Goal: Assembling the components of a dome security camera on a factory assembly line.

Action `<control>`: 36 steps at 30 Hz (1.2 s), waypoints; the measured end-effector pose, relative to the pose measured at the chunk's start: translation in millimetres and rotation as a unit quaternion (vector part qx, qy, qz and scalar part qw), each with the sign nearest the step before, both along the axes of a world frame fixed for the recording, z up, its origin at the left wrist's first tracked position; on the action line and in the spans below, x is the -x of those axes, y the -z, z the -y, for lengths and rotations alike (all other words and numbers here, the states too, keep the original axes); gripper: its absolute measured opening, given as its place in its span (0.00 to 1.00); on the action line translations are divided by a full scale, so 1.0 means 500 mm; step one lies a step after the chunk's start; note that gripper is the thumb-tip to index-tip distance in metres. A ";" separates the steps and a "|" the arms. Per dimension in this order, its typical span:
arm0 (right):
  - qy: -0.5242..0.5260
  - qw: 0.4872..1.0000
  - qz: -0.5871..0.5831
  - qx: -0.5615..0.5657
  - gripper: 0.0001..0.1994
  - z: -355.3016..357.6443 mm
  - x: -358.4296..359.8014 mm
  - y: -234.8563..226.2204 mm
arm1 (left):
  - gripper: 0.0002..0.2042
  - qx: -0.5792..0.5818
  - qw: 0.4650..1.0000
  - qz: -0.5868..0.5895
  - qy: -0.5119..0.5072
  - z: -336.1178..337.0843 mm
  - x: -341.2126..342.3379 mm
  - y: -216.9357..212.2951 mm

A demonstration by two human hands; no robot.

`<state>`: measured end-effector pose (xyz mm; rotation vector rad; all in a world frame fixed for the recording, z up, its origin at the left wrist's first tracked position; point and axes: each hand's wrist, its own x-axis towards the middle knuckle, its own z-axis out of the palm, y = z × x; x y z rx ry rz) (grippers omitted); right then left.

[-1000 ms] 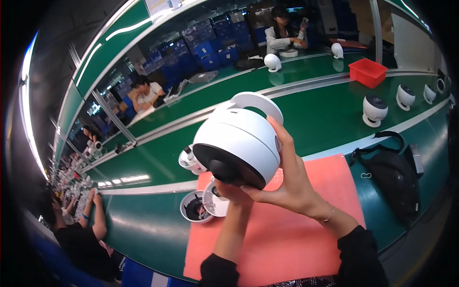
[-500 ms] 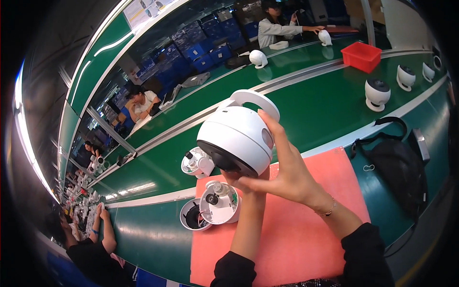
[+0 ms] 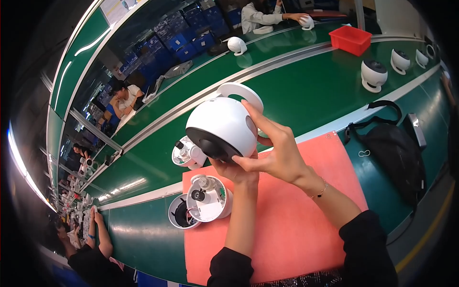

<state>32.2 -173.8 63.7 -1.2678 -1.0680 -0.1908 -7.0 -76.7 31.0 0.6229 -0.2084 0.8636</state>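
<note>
A round white camera (image 3: 222, 123) with a black front and a ring-shaped stand is held up above the pink mat (image 3: 296, 215). From beneath, my left hand (image 3: 237, 172) grips it, most of its fingers hidden behind the housing. Thumb and fingers of my right hand (image 3: 276, 148) clasp its right side. Lower left of the hands, an opened camera housing (image 3: 209, 210) shows its inner parts, a lens and some green board. Beside it lies a dark-lined white shell (image 3: 180, 214). Another opened camera (image 3: 188, 152) rests past the mat's far edge.
Finished-looking cameras (image 3: 374, 76) stand on the green belt at the right. A red bin (image 3: 350, 40) sits farther back. The black bag (image 3: 392, 158) with its strap lies right of the mat. Co-workers sit across the belt, and another person's arms (image 3: 99, 229) reach in at left.
The view has shifted, so most things appear slightly further left and up. The camera stays in both my hands, turned a little. Across the belt, a co-worker's hand remains on a white camera.
</note>
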 end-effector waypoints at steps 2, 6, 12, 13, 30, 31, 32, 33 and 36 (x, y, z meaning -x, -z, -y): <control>0.012 1.000 -0.021 -0.009 0.43 -0.008 -0.004 0.011 | 0.29 -0.024 0.999 0.011 0.023 -0.010 -0.003 0.013; -0.025 0.982 -0.184 -0.029 0.42 -0.020 -0.006 0.019 | 0.25 0.053 0.995 -0.082 0.033 -0.021 -0.005 0.005; 0.105 0.989 -0.093 -0.052 0.43 -0.058 -0.049 0.090 | 0.30 0.172 0.966 -0.192 0.024 -0.044 -0.024 0.030; 0.173 0.983 -0.019 -0.060 0.43 -0.061 -0.058 0.101 | 0.30 0.173 0.966 -0.192 0.027 -0.047 -0.026 0.030; 0.338 0.934 0.047 -0.110 0.43 -0.020 -0.170 0.165 | 0.37 0.179 0.838 -0.341 -0.387 -0.177 -0.051 0.115; 0.323 0.940 0.002 -0.114 0.42 -0.024 -0.160 0.156 | 0.37 0.187 0.835 -0.346 -0.384 -0.192 -0.053 0.127; 0.281 0.947 -0.077 -0.132 0.41 -0.034 -0.159 0.156 | 0.37 0.189 0.834 -0.348 -0.384 -0.198 -0.051 0.130; 0.241 0.947 -0.155 -0.149 0.40 -0.039 -0.166 0.160 | 0.38 0.194 0.849 -0.338 -0.358 -0.197 -0.054 0.132; 0.021 0.846 -0.477 -0.238 0.35 -0.033 -0.178 0.146 | 0.35 0.185 0.870 -0.337 -0.310 -0.217 -0.055 0.154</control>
